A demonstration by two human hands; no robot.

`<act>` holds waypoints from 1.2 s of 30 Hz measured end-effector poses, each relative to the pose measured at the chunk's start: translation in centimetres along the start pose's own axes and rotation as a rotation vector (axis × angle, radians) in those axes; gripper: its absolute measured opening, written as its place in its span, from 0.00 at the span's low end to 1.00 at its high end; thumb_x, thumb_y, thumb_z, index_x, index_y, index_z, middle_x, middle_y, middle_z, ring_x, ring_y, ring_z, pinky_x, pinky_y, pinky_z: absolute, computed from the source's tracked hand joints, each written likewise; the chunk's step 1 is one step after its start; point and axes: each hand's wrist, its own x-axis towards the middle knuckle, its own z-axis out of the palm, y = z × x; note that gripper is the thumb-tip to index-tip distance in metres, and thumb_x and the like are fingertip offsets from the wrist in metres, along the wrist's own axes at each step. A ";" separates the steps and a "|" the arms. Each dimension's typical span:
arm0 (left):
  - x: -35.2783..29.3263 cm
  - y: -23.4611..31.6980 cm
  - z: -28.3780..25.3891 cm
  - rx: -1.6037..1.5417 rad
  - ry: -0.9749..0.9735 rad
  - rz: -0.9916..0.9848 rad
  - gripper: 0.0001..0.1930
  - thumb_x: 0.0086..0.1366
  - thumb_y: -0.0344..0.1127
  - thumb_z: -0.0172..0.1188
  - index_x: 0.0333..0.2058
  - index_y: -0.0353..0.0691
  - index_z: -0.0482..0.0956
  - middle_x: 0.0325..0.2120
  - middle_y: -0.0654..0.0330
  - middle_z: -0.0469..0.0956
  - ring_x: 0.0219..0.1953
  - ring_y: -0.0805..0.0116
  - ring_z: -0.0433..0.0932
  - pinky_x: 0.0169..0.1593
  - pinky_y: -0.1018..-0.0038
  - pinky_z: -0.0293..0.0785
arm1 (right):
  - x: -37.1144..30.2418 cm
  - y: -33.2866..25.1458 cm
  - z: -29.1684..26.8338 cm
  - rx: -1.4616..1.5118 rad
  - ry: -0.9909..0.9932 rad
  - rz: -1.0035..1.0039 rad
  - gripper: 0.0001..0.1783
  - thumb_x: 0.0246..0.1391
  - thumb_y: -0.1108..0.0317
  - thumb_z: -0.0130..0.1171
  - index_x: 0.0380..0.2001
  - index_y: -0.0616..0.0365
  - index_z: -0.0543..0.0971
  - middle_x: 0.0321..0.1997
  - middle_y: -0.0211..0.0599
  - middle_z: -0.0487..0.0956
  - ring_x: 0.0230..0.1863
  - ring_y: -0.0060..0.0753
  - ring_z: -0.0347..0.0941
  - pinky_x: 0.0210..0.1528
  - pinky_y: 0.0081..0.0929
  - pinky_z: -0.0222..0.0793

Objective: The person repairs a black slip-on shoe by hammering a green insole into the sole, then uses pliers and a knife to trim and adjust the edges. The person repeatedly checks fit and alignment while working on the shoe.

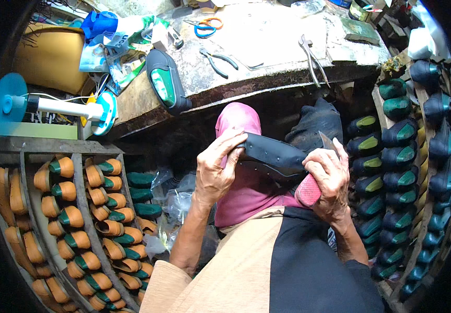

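Note:
My left hand [216, 169] is closed on one end of a black shoe [272, 154], fingers over its top edge and thumb below. The shoe lies crosswise above my pink-covered knee [238, 117], with a row of small dots along its lower edge. My right hand [332, 175] is closed round a knife and rests against the shoe's other end. The knife's pointed blade [328, 141] sticks up past the fingers, away from the shoe. Its pink handle [308, 190] comes out below the palm. The palm hides the middle of the knife.
Ahead stands a worn workbench [267, 31] with pliers [218, 62], pincers [312, 60], scissors [207, 27] and a black-green shoe [167, 83]. Racks of orange-green shoes [84, 229] stand at left, dark shoes [397, 177] at right. A blue-bladed fan [9, 103] is at far left.

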 end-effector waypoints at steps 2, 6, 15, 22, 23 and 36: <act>0.0 -0.1 -0.5 0.030 -0.045 0.044 0.16 0.73 0.21 0.70 0.57 0.37 0.92 0.57 0.46 0.91 0.63 0.50 0.90 0.68 0.61 0.84 | -0.1 -0.4 0.4 0.025 0.006 -0.007 0.17 0.49 0.60 0.70 0.40 0.59 0.87 0.46 0.39 0.85 0.54 0.49 0.85 0.83 0.70 0.59; -0.4 0.2 -0.1 0.070 -0.078 0.057 0.15 0.73 0.23 0.72 0.56 0.38 0.93 0.56 0.47 0.91 0.60 0.50 0.91 0.65 0.61 0.86 | -0.1 -1.2 0.7 0.043 -0.036 -0.013 0.16 0.50 0.61 0.69 0.40 0.58 0.88 0.46 0.37 0.86 0.55 0.48 0.86 0.84 0.73 0.57; -5.1 0.7 0.6 0.179 0.207 -0.006 0.11 0.68 0.20 0.77 0.48 0.36 0.93 0.50 0.51 0.89 0.59 0.52 0.90 0.60 0.61 0.88 | -1.5 -4.1 2.2 0.171 -0.074 -0.090 0.12 0.56 0.62 0.68 0.41 0.55 0.88 0.60 0.38 0.88 0.66 0.44 0.84 0.83 0.75 0.57; -4.4 0.3 0.7 0.187 0.226 -0.014 0.07 0.69 0.18 0.75 0.43 0.34 0.91 0.41 0.50 0.88 0.54 0.50 0.93 0.56 0.60 0.90 | -1.9 -4.4 2.8 0.258 -0.070 -0.131 0.12 0.54 0.63 0.70 0.40 0.56 0.88 0.60 0.37 0.89 0.67 0.45 0.84 0.83 0.71 0.61; -3.9 0.6 0.8 0.189 0.208 -0.025 0.07 0.69 0.18 0.74 0.43 0.34 0.91 0.40 0.50 0.88 0.54 0.49 0.93 0.55 0.60 0.90 | -1.7 -4.4 2.8 0.270 -0.052 -0.134 0.12 0.54 0.63 0.70 0.40 0.56 0.88 0.59 0.37 0.89 0.67 0.45 0.84 0.83 0.71 0.61; -1.3 1.6 1.6 0.330 0.050 -0.090 0.02 0.73 0.27 0.73 0.39 0.34 0.90 0.33 0.51 0.86 0.34 0.53 0.88 0.40 0.60 0.82 | -1.4 -5.1 4.3 0.402 -0.086 -0.087 0.12 0.58 0.65 0.68 0.43 0.55 0.87 0.58 0.39 0.87 0.69 0.46 0.81 0.83 0.73 0.59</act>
